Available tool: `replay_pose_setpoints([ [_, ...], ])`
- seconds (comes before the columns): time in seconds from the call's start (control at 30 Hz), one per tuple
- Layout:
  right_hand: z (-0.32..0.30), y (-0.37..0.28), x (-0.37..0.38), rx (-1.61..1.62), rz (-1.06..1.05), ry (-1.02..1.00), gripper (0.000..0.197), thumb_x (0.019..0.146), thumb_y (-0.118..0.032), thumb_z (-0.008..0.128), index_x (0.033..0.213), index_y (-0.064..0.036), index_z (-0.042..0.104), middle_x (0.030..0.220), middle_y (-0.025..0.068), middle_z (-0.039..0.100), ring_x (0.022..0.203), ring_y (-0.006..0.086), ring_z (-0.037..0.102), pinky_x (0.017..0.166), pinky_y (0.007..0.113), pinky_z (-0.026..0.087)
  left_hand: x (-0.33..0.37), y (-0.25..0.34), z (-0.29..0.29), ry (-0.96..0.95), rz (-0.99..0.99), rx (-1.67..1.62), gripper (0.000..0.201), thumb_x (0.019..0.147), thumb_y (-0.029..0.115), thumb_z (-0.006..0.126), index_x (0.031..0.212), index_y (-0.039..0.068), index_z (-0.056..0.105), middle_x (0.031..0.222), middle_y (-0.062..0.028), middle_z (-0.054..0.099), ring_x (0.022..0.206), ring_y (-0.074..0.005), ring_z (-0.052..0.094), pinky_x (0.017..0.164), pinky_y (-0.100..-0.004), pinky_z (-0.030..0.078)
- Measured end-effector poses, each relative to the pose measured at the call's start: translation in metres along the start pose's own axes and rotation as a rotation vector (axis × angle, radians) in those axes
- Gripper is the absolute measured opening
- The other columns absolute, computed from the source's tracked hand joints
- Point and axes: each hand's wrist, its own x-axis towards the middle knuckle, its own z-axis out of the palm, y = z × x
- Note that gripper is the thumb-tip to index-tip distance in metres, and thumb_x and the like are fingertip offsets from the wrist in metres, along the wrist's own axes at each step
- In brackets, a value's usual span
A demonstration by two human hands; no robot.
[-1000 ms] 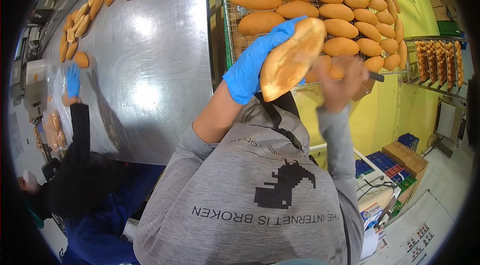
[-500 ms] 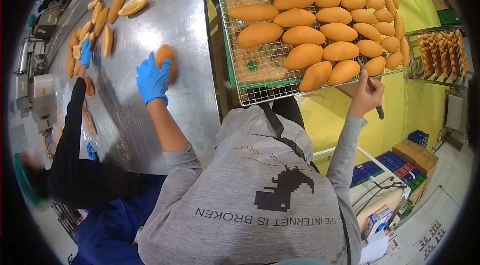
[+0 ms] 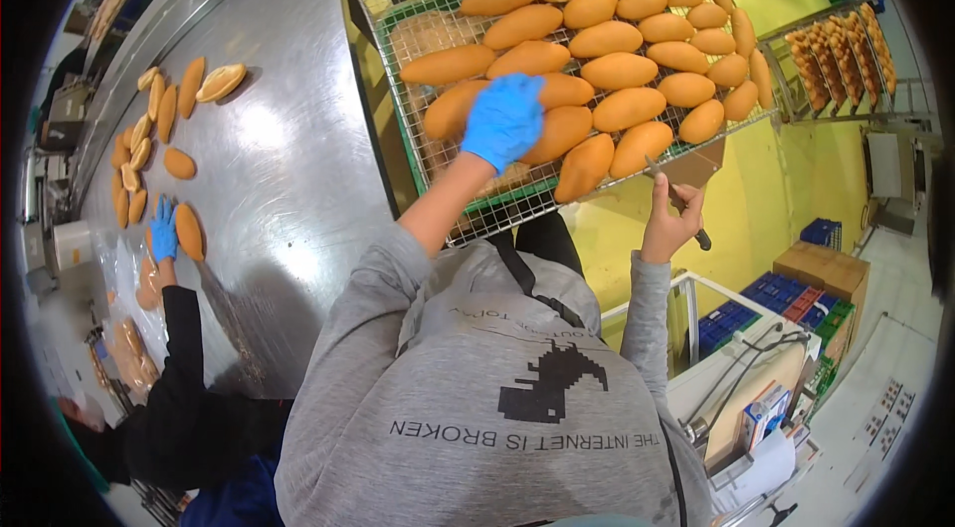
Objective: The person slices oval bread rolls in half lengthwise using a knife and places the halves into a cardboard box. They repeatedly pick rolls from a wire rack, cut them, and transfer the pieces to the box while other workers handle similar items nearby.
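Observation:
My left hand point(image 3: 503, 119), in a blue glove, reaches over the wire rack point(image 3: 517, 216) at the front. Its fingers curl down onto a bread roll point(image 3: 565, 90); the hand hides part of that roll and its neighbours. Several rows of smooth golden-brown rolls cover the rack. My bare right hand point(image 3: 673, 218) grips a small knife point(image 3: 703, 240) just off the rack's front edge. The blade tip is by a roll point(image 3: 641, 149) at the rack's near edge.
A steel table point(image 3: 298, 50) lies to the left, with several rolls, some cut, near its far-left part. A co-worker's blue-gloved hand point(image 3: 162, 231) is beside a roll point(image 3: 189, 233) there. A rack of bread point(image 3: 841, 60) stands far right; crates point(image 3: 726, 323) are below it.
My left hand has left the roll on the steel table and moved right onto the rack. That roll seems to have moved left toward the co-worker. My right hand has drawn the knife slightly toward me.

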Motion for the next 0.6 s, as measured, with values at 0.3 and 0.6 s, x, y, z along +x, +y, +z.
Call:
replay_pose_setpoints([
  [0.3,0.002,-0.005,-0.001,0.018,-0.002,0.012,0.031,0.072,-0.018,0.078,0.073,-0.001,0.053,0.071,0.0073,0.057,0.064,0.0182,0.054,0.062,0.031,0.042,-0.013,0.083,0.038,-0.028,0.227,-0.079,0.033,0.079,0.026,0.058,0.105,0.007,0.052,0.096,-0.0125,0.057,0.094,-0.0314,0.053,0.079,-0.0427,0.045],
  [0.6,-0.011,0.013,-0.008,0.003,0.088,0.037,0.031,0.075,-0.015,0.076,0.071,-0.0012,0.048,0.065,0.0072,0.054,0.061,0.0163,0.05,0.059,0.03,0.04,0.037,-0.09,-0.035,-0.107,-0.233,0.182,0.043,0.076,0.022,0.056,0.117,0.009,0.055,0.111,-0.0165,0.057,0.102,-0.0335,0.054,0.09,-0.0412,0.043],
])
